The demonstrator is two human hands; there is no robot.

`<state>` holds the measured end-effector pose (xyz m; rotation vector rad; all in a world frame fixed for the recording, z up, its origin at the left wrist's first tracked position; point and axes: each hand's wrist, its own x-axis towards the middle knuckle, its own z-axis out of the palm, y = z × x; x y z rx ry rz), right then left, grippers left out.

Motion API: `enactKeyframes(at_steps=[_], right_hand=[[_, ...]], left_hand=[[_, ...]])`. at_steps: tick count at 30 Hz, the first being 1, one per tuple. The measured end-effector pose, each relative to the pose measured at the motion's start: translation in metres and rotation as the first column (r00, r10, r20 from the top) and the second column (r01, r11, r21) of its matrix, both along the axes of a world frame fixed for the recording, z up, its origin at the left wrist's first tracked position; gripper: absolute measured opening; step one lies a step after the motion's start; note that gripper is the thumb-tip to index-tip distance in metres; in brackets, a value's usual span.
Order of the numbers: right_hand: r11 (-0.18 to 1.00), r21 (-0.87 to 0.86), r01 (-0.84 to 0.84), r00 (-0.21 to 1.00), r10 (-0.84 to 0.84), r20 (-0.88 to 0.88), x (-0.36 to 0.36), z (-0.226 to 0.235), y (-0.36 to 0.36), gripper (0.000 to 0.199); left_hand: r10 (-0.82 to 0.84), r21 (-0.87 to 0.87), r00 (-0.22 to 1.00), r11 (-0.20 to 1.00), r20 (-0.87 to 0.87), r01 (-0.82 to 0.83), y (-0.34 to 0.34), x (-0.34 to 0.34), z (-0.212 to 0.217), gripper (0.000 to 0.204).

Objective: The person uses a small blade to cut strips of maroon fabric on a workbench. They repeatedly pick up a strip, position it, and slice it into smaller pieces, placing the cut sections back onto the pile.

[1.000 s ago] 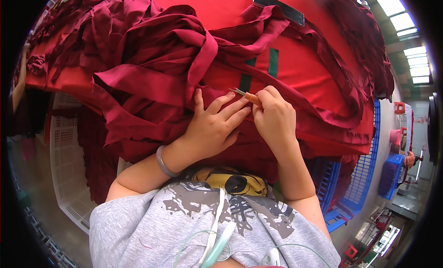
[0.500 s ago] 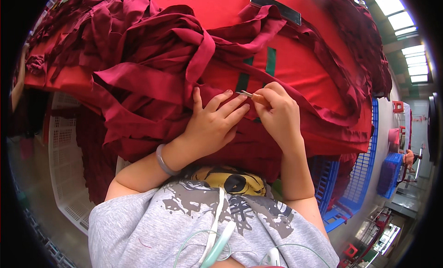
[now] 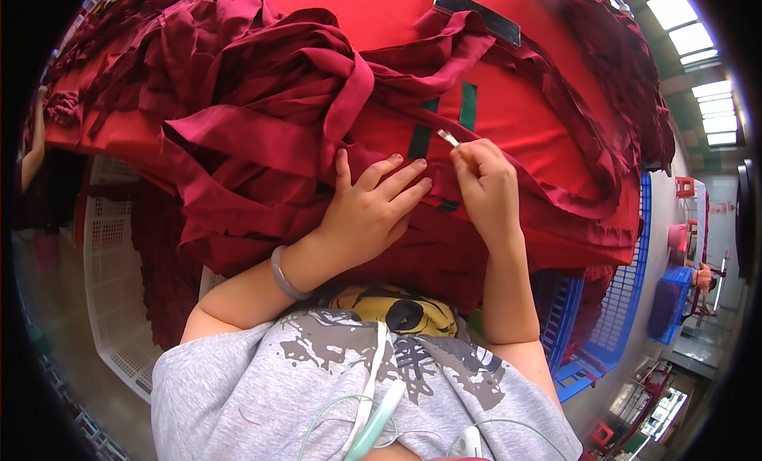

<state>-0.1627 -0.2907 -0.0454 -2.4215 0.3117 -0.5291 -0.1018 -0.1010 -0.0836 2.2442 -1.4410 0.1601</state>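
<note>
On red work surface (image 3: 548, 143), heap of dark red fabric strips (image 3: 262, 135). Left hand (image 3: 369, 207) lies flat, fingers spread, pressing fabric down, gripping nothing. Right hand (image 3: 486, 183) clenched around small metal tool (image 3: 447, 137), possibly thread snips, tip poking up above fingers. Two green strips (image 3: 464, 108) just beyond tool. Dark flat bar (image 3: 476, 16) at far edge. White crate (image 3: 111, 254) at left.

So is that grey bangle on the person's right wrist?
No, the smooth grey bangle circles the left wrist, behind the left hand pressed on dark red cloth.
</note>
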Motion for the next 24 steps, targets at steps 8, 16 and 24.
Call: enactKeyframes(at_steps=[8,16,24], right_hand=[[0.980,-0.143,-0.139,0.990,0.140,0.000,0.005,-0.004,0.006,0.008],[0.859,-0.261,0.440,0.854,-0.490,-0.176,-0.044,0.021,-0.020,0.028],[0.768,-0.349,0.537,0.777,-0.611,-0.151,-0.083,0.017,-0.055,0.016]], left_hand=[[0.026,-0.082,0.999,0.996,0.030,-0.023,0.000,0.000,-0.004,0.039],[0.217,-0.463,0.955,0.881,0.201,-0.103,0.089,0.043,0.056,0.014],[0.676,-0.577,0.421,0.736,0.604,-0.353,0.123,0.093,0.131,0.024]])
